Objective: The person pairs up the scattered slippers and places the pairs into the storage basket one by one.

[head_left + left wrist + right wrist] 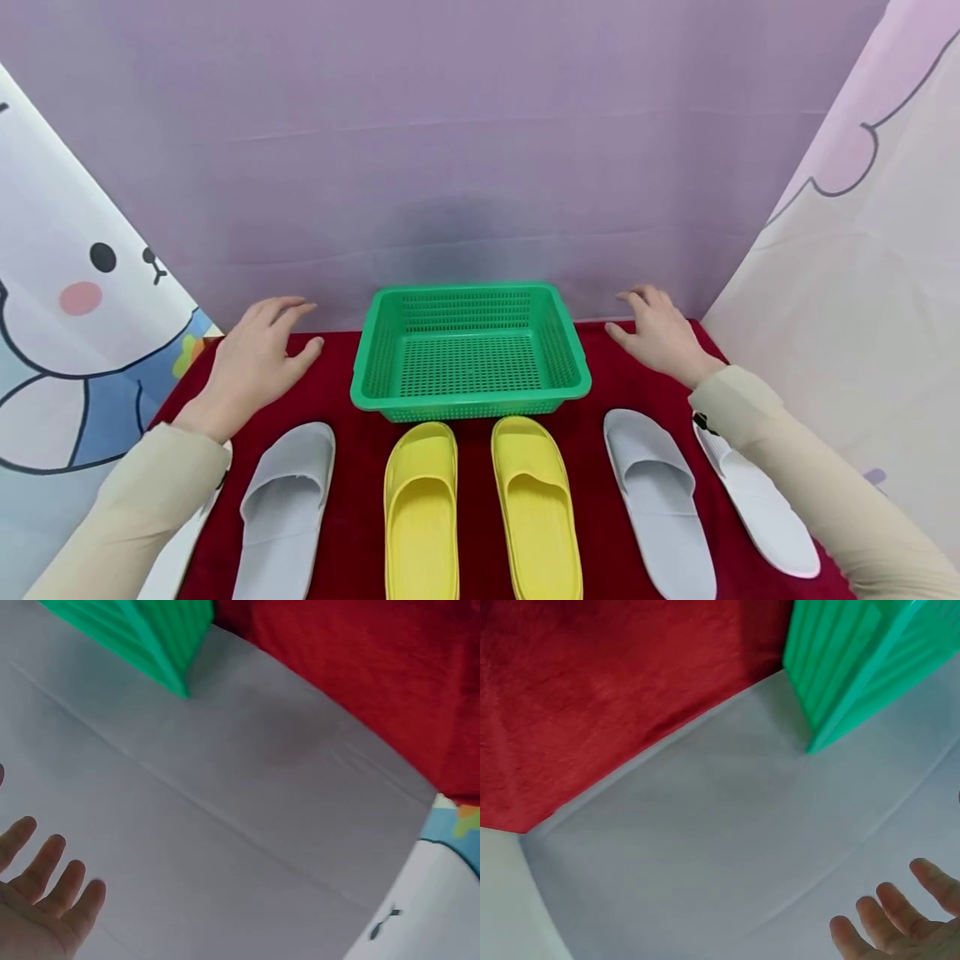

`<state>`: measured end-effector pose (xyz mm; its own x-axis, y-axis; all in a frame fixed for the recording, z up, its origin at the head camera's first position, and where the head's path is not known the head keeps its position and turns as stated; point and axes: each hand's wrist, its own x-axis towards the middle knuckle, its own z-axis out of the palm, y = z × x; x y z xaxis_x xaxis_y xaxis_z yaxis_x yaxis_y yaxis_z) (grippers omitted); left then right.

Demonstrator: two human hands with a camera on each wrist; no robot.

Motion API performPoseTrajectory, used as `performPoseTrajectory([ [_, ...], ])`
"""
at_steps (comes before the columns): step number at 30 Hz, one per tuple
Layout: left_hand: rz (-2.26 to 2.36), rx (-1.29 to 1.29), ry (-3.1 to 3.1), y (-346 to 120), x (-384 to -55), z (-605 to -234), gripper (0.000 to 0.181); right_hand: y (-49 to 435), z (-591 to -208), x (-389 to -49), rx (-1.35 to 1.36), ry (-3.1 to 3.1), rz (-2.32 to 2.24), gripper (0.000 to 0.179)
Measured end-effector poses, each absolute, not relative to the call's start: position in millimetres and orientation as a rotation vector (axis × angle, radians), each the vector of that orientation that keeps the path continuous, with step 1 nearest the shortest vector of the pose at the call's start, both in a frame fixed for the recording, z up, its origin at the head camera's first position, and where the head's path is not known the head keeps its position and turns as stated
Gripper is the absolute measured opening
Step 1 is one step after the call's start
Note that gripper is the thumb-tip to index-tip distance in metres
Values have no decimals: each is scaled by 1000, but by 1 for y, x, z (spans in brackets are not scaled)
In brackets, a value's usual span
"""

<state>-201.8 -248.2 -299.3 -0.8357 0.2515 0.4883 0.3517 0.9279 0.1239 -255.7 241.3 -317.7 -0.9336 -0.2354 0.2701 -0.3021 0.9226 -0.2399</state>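
Observation:
A green plastic basket (471, 401) stands at the back middle of the red cloth, with nothing in it. To its left hovers my left hand (253, 354), fingers loosely bent and thumb apart, holding nothing. On the other side my right hand (660, 337) is held in the same relaxed way, apart from the basket. Two yellow slippers (422, 508) lie in front of the basket. Grey slippers flank them, a left one (288, 500) and a right one (660, 500). Farther out, a white slipper (765, 500) lies under my right forearm, and another (176, 554) is partly hidden by my left sleeve.
Red cloth (352, 500) covers the table. A lilac curtain (465, 167) hangs close behind the basket. Printed fabric panels close in the left (45, 333) and right (862, 333) sides.

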Motion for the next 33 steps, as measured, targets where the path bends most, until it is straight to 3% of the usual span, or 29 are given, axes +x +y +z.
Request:
performPoseTrajectory([
  [8,-136,-670,-2609,-238,-177,-302,42,228,-324,-233,523,-2884,497,39],
  [18,104,-1281,-2419,-222,-161,-326,34,221,-341,-206,775,-3000,774,22],
  [28,179,-1515,-2431,-196,-148,-363,29,212,-367,-190,1068,-3111,680,33],
  [33,178,-1645,-2354,-193,-152,-383,47,202,-377,-184,1117,-3114,565,42],
])
